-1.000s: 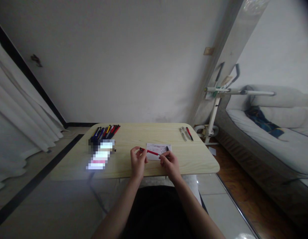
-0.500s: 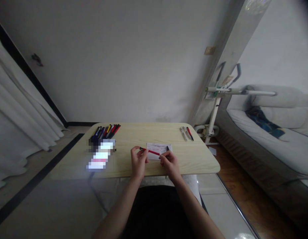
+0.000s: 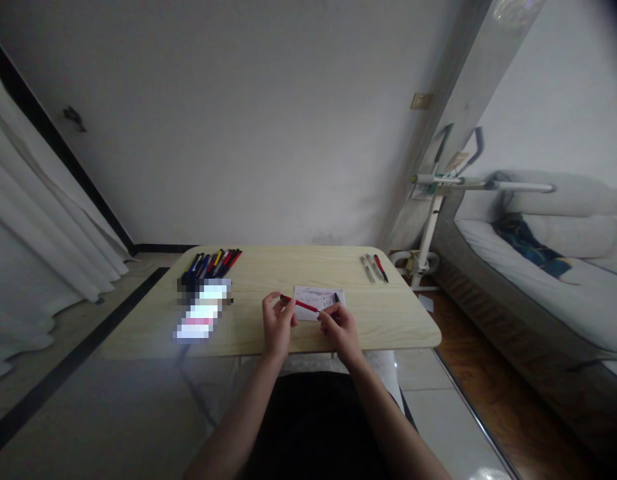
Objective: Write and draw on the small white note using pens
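Observation:
A red pen (image 3: 299,304) is held level between both hands over the light wooden table (image 3: 268,267). My left hand (image 3: 277,325) pinches its left end, fingers closed. My right hand (image 3: 339,327) grips the right end, fingers closed, with a dark tip showing above the knuckles. Just behind the pen lies a small white paper (image 3: 318,299) with scribbled marks.
A row of coloured pens (image 3: 213,261) lies at the table's back left, beside a blurred-out object (image 3: 202,310). Three pens (image 3: 373,267) lie at the back right. A white folding stand (image 3: 431,213) and a grey sofa (image 3: 548,253) are to the right; curtains (image 3: 33,227) hang left.

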The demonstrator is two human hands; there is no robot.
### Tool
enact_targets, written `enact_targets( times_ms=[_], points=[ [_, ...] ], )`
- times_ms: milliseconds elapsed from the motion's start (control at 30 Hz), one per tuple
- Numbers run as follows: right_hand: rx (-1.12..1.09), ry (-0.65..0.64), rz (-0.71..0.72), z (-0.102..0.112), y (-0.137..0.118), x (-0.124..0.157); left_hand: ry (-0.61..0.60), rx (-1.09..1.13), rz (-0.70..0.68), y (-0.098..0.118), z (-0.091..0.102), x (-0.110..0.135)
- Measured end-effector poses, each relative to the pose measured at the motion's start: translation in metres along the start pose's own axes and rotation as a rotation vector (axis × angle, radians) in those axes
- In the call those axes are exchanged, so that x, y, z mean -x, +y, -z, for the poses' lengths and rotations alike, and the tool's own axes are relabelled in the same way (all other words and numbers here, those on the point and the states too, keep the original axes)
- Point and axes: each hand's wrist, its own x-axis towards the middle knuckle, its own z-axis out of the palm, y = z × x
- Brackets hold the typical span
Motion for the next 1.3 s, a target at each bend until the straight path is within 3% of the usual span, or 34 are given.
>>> enact_targets(
  times_ms=[1133, 1300],
  points=[
    [-0.028, -0.002, -0.003, 0.0004, -0.0018, 0.0004, -0.010, -0.034, 0.032, 0.0005, 0.0014, -0.0001],
    [-0.040, -0.008, -0.013, 0.0003, -0.0010, 0.0005, -0.058, -0.018, 0.046, 0.0017, 0.0006, 0.0003]
  ],
)
